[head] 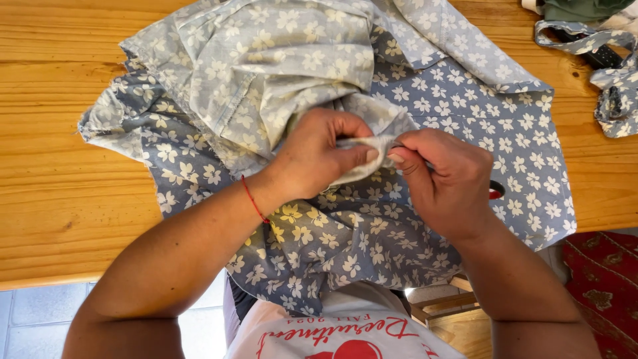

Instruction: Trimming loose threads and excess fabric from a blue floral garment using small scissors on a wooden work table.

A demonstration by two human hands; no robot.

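Mid-frame, your left hand (319,156) and right hand (442,176) both pinch one fold of the blue flowered cloth (372,233), pulling it taut btwn fingertips so the edge stays put. Rest of cloth spreads over the table (60,186) w/ lower edge hanging off.

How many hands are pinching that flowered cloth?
2: the left hand and the right hand, meeting at a pale fold mid-cloth over the table.
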